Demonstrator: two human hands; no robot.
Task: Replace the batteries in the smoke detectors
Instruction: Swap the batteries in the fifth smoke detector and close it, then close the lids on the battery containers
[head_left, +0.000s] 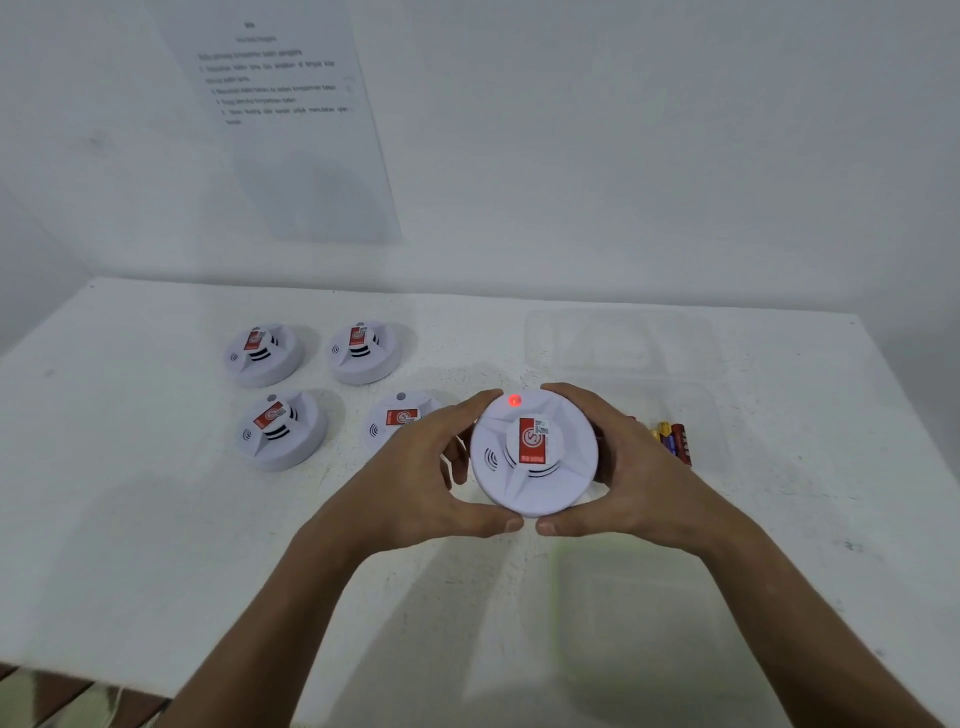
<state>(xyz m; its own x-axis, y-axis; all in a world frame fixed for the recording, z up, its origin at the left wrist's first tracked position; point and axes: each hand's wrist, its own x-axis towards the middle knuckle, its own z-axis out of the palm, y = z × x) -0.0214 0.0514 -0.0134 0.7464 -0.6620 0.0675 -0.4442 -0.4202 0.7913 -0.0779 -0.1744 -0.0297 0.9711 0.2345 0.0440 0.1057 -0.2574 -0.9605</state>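
A white round detector (535, 453) sits at the center of the frame, held above the table (156, 519) between both hands. The left hand (421, 478) grasps its left rim, fingers curled over the upper edge and thumb along the lower edge. The right hand (634, 467) grasps the right rim the same way, so the 2 thumbs nearly meet under the lower edge. The detector faces the camera, with a red light (514, 400) lit near its top and a red label (534, 440) in its middle.

Left of the hands, 4 more detectors lie face up on the table: 1 at upper left (262, 353), 1 beside it (363, 351), 1 at lower left (280, 428), and 1 (397, 421) partly hidden behind the left hand.

Right of center, a clear tray (623, 343) lies near the far edge; I cannot tell what it holds. Just right of the right hand, batteries (675, 439) lie in a cluster, seemingly inside a second clear tray whose walls are hard to make out.

A printed sheet (291, 114) hangs on the wall at upper left. The table's near edge runs across the lower left of the frame, and bare tabletop lies at lower left and far right.
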